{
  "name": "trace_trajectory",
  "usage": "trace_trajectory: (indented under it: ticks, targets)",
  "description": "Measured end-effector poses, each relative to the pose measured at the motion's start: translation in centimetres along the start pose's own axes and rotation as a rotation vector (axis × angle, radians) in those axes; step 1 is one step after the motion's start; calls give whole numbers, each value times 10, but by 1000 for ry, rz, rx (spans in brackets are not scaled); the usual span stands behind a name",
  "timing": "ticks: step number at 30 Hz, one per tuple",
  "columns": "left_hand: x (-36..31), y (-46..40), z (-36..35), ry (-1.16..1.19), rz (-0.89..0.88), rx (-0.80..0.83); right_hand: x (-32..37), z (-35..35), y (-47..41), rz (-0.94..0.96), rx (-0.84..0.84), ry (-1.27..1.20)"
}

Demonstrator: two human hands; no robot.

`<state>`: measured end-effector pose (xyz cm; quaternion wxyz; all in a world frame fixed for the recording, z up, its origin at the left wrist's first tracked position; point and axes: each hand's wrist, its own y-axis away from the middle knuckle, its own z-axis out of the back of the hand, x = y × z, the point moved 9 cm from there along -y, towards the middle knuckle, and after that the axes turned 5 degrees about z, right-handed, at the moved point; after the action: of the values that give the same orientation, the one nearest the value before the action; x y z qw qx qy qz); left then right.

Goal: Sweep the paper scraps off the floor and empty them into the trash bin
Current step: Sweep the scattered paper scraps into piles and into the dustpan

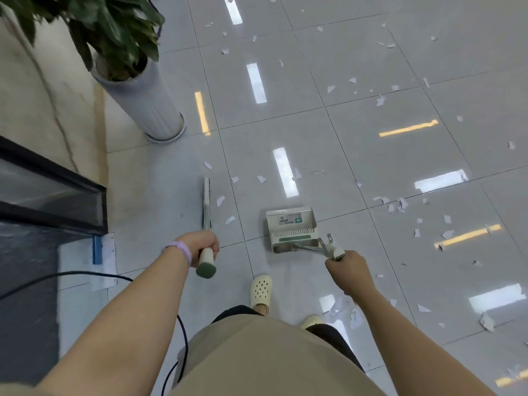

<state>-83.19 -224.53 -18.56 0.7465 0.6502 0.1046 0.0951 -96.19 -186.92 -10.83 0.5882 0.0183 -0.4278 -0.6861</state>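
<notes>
Down on the shiny grey tile floor [285,127] lie lots of little white paper scraps [397,205], spread far and wide, with more bits near the feet and some off to the right. The left hand [201,242] has its fingers curled tight round the cream handle of a broom [206,201]. The broom's flat head rests on the floor in front of that hand, and a few scraps lie just beside it on its right side. A purple band [178,250] sits on the left wrist. The right hand [347,267] holds the top of the dustpan's metal handle, fingers wrapped round it. The cream dustpan [291,228] sits on the floor in front of the person, with its open mouth facing away. One pale shoe with holes [261,291] stands between the two arms. A tall white pot with a green plant [143,101] stands by the wall on the left. A black cable [85,274] runs across the floor below the left arm.
</notes>
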Motion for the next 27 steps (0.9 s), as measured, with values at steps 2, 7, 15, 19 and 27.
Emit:
trace_trajectory:
  ticks: [2,7,15,19,27]
  targets:
    - [-12,-1,-12,-15,-6,36,-2,1,3,-21,-29,-22]
    - [-41,0,-77,-165,7,135,-15,15,3,-83,-69,-116]
    - [-118,24,-200,-274,-60,170,-37,69,-29,-22,-55,-12]
    - [-164,30,-257,-289,-64,165,-38,99,-56,22,-41,26]
    - [-248,25,-389,-408,-115,232,-80,163,-94,-68,-69,-30]
